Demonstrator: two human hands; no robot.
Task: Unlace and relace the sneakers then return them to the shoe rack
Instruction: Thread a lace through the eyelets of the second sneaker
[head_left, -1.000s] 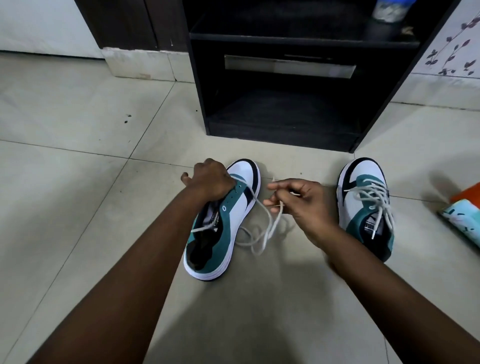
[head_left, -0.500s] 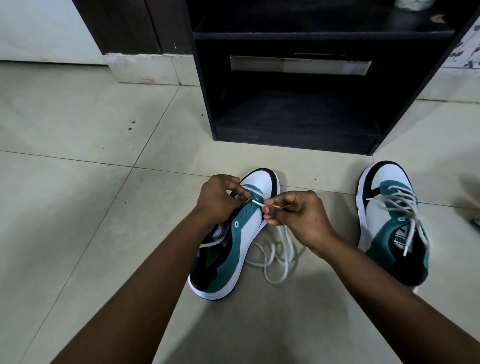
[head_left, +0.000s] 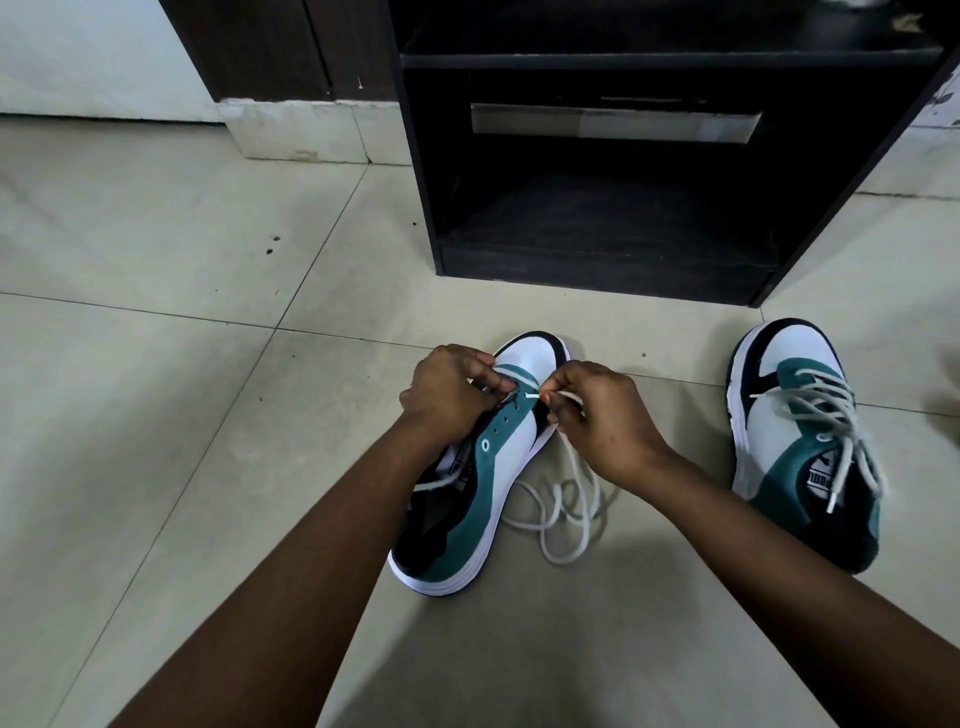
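Pinching the white lace tip (head_left: 531, 395) at the front eyelets, the right hand (head_left: 597, 423) has its fingers curled round the shoelace (head_left: 558, 512), which trails in loops on the tiled floor (head_left: 156, 389). The left hand (head_left: 449, 397) grips the teal-and-white sneaker (head_left: 483, 483) by its eyelet flap. The laced second sneaker (head_left: 800, 441) lies well to the right, before the black shoe rack (head_left: 649, 280).

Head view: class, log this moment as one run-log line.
stage: relacing | left hand: holds near sneaker | right hand: pinches lace tip at eyelet | other sneaker: laced, on floor
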